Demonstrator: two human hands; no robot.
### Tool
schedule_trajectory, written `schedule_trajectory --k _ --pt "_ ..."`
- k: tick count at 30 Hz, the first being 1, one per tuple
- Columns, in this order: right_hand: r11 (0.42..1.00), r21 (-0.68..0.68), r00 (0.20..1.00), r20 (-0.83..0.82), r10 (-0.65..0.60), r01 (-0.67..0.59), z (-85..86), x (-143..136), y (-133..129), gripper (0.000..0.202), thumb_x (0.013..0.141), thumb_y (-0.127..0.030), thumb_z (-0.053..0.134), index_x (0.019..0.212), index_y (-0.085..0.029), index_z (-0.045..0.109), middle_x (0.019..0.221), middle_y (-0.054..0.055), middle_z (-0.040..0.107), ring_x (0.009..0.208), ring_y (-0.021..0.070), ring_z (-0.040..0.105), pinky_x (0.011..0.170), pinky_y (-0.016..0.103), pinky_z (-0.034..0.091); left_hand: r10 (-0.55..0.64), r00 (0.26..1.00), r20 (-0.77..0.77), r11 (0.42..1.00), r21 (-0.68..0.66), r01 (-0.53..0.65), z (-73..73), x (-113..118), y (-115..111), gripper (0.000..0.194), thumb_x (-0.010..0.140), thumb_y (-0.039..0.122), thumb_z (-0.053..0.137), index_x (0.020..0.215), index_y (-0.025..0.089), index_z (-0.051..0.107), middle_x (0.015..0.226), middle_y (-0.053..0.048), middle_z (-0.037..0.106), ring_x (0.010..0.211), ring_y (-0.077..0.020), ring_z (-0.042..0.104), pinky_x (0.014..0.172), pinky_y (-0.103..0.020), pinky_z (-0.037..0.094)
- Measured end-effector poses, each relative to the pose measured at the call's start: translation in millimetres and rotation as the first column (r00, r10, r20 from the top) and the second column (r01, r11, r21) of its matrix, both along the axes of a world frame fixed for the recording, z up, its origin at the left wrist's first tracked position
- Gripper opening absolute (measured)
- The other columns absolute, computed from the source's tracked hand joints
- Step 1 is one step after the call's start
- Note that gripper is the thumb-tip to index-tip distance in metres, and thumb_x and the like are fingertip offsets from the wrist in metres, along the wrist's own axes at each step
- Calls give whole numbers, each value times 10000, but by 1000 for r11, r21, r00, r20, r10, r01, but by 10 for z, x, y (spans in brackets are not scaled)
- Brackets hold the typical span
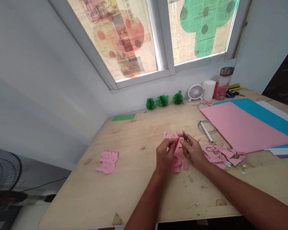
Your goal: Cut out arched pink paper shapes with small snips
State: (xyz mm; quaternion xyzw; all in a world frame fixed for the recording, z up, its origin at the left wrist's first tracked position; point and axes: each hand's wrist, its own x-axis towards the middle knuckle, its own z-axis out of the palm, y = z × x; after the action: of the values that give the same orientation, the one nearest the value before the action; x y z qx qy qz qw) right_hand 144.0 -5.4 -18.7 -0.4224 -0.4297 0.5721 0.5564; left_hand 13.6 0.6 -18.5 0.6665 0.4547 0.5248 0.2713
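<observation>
My left hand point(165, 155) pinches a small folded-looking piece of pink paper point(177, 141) above the table. Close on its right, my right hand point(195, 154) is closed around a pair of small scissors point(184, 136), blades pointing up and away from me. Most of the scissors' handles are hidden by the fingers. Under and between both hands lie curved pink paper cutouts point(176, 163), and a small pink scrap point(185, 165) lies just beside them. More curved cutouts partly show behind the hands. Farther left, a stack of scalloped pink cutouts point(107, 162) rests on the table.
Pink paper scraps point(222, 153) spread right of my right hand, near a white pen point(206, 132) and a coiled wire. Large pink point(244, 127) and blue sheets lie at right. Along the wall stand green paper shapes point(162, 101), a small fan point(195, 92) and a glass bottle point(223, 84).
</observation>
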Motion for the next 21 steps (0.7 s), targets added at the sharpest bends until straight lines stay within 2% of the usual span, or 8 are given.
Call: schedule_trajectory --k 13,21 --pt "999 9 998 -56 31 -31 -26 9 7 348 817 -344 555 1111 -158 544 422 -112 360 332 62 251 340 201 162 6 999 -50 999 48 -3 -2 -23 11 182 842 267 548 927 186 686 876 -61 705 778 -159 631 709 -270 486" --pt "1000 -18 999 -48 16 -17 4 -2 -15 346 807 -349 562 1088 -147 552 414 -112 367 334 61 252 341 196 164 17 1000 -12 1000 12 -17 22 -4 -9 157 823 249 563 886 174 687 832 -53 704 727 -148 621 666 -254 471"
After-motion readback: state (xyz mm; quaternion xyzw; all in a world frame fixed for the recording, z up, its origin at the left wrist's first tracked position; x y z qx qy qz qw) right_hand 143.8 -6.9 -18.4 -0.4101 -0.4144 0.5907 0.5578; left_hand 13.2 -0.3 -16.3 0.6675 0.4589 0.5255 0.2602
